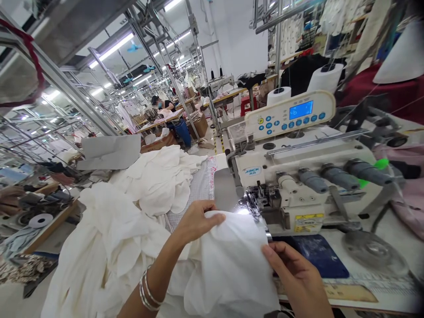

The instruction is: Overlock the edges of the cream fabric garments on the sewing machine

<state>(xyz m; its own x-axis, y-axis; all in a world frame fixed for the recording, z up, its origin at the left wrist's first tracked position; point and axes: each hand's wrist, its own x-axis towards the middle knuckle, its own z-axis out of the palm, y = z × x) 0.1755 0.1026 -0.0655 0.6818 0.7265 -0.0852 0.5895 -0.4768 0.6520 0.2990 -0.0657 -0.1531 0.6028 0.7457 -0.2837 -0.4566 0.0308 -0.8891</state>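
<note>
A piece of white fabric (235,260) hangs over the near edge of the work surface, its top edge beside the lit needle area of a sewing machine (255,176). My left hand (198,221), with bangles at the wrist, pinches that top edge between thumb and fingers. Lower on the right, my right hand (294,274) holds the fabric's right edge between thumb and forefinger, just below the presser area. More white fabric (152,181) lies heaped to the left and spills down in front.
A dark blue pad (311,256) and a ruler strip (380,285) lie right of the fabric. Thread cones (326,79) stand behind the machine's control panel (291,115). Farther back, a person (164,105) sits at another table.
</note>
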